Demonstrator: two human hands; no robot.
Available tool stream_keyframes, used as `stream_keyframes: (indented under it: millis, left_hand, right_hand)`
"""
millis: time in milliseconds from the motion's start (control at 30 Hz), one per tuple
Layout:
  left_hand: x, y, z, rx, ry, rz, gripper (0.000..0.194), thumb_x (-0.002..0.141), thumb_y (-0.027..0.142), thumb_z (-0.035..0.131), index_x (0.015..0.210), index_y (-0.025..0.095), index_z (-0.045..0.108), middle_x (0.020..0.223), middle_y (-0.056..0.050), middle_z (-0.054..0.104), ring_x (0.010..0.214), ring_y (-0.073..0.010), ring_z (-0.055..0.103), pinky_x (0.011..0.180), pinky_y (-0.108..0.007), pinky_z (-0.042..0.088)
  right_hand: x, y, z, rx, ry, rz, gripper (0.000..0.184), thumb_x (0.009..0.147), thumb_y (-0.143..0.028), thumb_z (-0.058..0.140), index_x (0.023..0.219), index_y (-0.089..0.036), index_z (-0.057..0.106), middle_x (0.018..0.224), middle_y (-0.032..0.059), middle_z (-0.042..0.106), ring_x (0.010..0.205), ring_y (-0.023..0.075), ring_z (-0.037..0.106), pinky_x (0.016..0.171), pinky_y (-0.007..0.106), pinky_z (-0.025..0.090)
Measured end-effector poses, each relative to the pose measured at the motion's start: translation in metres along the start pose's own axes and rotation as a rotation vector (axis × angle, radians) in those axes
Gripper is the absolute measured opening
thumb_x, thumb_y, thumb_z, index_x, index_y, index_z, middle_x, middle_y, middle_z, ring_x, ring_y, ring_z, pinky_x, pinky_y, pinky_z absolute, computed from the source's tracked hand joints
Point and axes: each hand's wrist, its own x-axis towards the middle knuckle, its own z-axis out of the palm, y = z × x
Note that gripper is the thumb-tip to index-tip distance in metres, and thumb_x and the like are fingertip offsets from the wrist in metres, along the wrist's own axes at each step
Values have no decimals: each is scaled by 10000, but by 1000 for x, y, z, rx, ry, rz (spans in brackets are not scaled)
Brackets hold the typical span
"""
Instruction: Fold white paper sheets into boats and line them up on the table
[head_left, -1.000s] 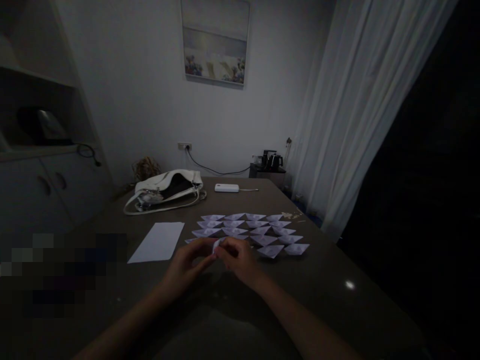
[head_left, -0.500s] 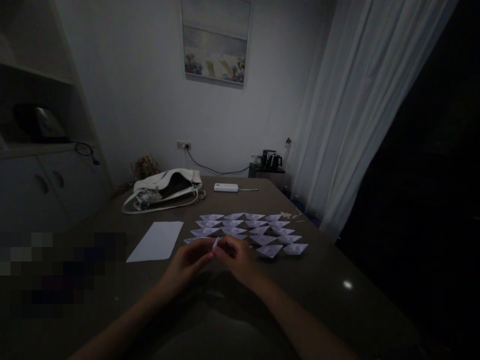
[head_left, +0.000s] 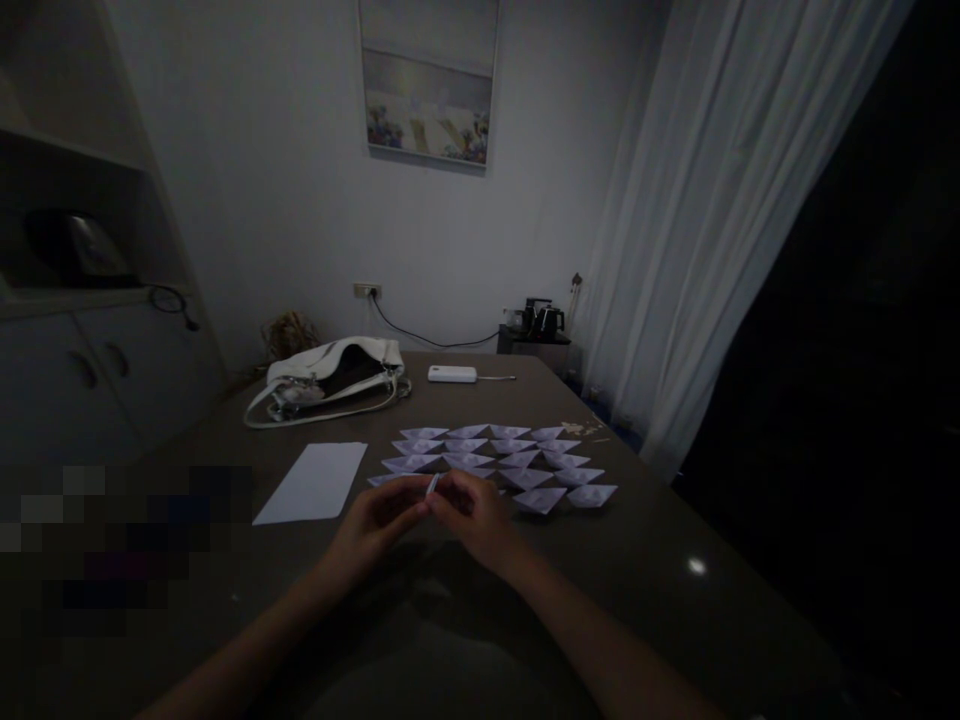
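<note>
Folded paper piece point(head_left: 432, 485), one: being held upright above the table point(head_left: 615, 590), between two hands. By the left hand point(head_left: 375, 520) and the right hand point(head_left: 481, 515) it is being pinched, thumbs and fingertips closed on its edges. Paper boats point(head_left: 539, 501), eighteen visible: being displayed in rows just beyond the hands, a few being partly covered by the fingers; any fully hidden cannot be counted. White paper point(head_left: 313, 483), one sheet or stack: being kept flat, left. White handbag point(head_left: 309, 367), one, and white device point(head_left: 452, 374), one: being stored farther back.
</note>
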Motion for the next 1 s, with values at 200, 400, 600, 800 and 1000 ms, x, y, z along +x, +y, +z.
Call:
stream_keyframes:
  millis: [200,400,600,800,1000]
  left_hand:
    - [0,-1,-1,35,-2,-28,318,745,381,717,989,178,700,1069,-84,727,959,-263,671,934,-397,501]
    - [-1,3,0,19,13,-40,290,712,374,733,927,181,714,1006,-68,746,931,-257,677,903,-371,514]
    - [-1,6,2,9,29,-53,269,707,348,743,916,182,713,976,-58,750,920,-248,676,875,-349,520]
    - [1,5,0,-10,25,-62,258,714,343,738,914,181,713,966,-52,751,904,-247,676,870,-351,518]
    - [1,4,-3,-2,35,-58,260,723,356,723,915,180,720,988,-52,746,904,-247,669,859,-336,515]
  right_hand:
    - [0,2,1,-15,-5,-2,180,848,-320,571,753,-169,595,638,-27,535,571,100,461,534,214,343]
    - [0,-1,0,-16,-17,-2,172,847,-304,556,743,-171,583,641,-25,536,569,99,462,533,211,350]
    - [0,-2,-1,-44,-10,-15,167,841,-298,560,742,-166,586,633,-27,531,559,95,461,524,206,342]
    - [1,-5,-3,-76,-6,-3,175,831,-294,570,717,-163,592,601,-34,512,538,91,445,509,203,330]
    - [0,-6,-4,-107,19,-9,170,828,-286,570,712,-164,593,589,-33,509,523,89,438,496,198,325]
